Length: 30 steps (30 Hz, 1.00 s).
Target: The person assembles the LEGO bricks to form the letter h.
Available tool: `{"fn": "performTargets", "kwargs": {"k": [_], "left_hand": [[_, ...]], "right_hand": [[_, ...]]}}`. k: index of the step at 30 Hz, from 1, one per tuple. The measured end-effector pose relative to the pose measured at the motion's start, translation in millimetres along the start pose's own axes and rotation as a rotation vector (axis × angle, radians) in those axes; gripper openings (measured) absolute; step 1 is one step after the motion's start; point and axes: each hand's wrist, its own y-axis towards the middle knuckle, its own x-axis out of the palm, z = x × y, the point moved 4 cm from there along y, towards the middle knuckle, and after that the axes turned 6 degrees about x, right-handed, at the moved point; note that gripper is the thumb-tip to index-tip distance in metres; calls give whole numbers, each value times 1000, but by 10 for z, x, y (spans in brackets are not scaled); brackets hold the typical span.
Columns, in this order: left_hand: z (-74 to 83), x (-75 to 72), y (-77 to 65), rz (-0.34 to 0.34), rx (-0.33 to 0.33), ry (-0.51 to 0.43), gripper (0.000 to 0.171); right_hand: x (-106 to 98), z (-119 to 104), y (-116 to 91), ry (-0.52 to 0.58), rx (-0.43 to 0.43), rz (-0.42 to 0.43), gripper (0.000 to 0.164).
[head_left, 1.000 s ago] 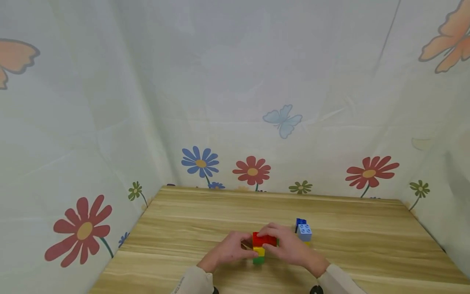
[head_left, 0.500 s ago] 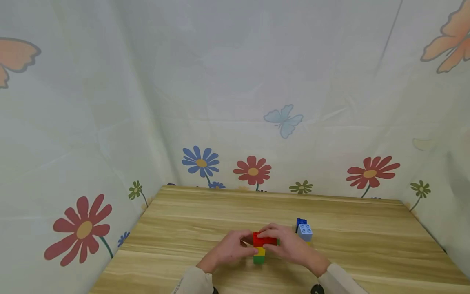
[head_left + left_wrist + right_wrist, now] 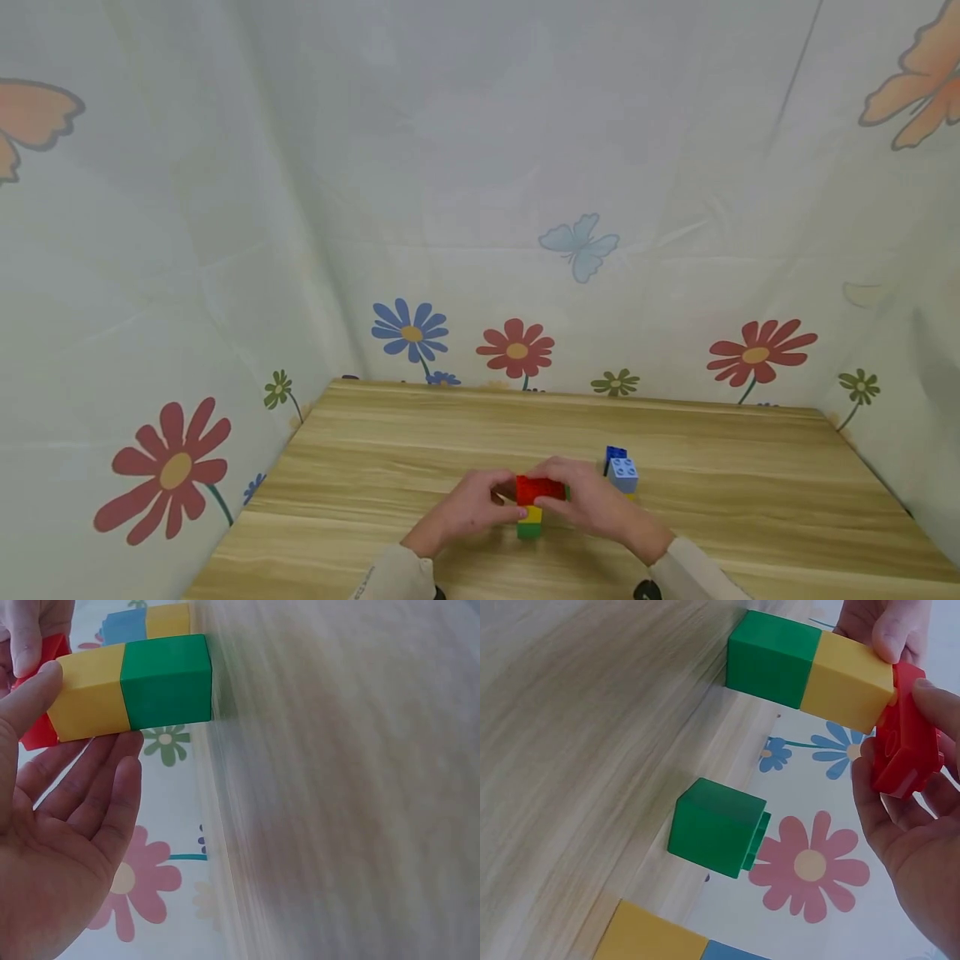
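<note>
A green block (image 3: 169, 681) stands on the table with a yellow block (image 3: 534, 514) stacked on it. Across the top lies a long red brick (image 3: 907, 742), its right part jutting out past the stack. My left hand (image 3: 468, 504) holds the yellow block from the left, thumb in front and fingers behind. From the right, my right hand (image 3: 596, 500) grips the red brick between thumb and fingers. In the right wrist view a second green block (image 3: 716, 829), studs up, stands apart under the overhanging side; the right hand mostly hides it in the head view.
Right of my right hand, a light blue block (image 3: 622, 475) sits on a yellow block (image 3: 649, 934). A dark blue block (image 3: 617, 455) stands just behind them. The wooden table (image 3: 420, 425) ends at a flower-printed cloth backdrop (image 3: 465, 167).
My right forefinger has shifted back from the red brick's left end, so more of its top shows. The left hand and the stack have hardly moved.
</note>
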Motion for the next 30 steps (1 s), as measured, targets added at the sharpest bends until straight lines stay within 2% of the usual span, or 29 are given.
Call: {"fn": "performTargets", "kwargs": {"k": [9,18,24,30], "left_hand": [[12,2,-12,3,10,-18,21],[33,-10,-28,7,1,3,19],[12,2,-15,3,-11,25,19],[28,4,-5,-6,-25,12,29]], "right_hand": [[-4,-20,26,-24,11,-32,30],[-26,-118,26,-114,-17,-32,27],[-39,-101,42,-91,-12,-48,29],[-48,-66,49,-80,-17,-51,27]]}}
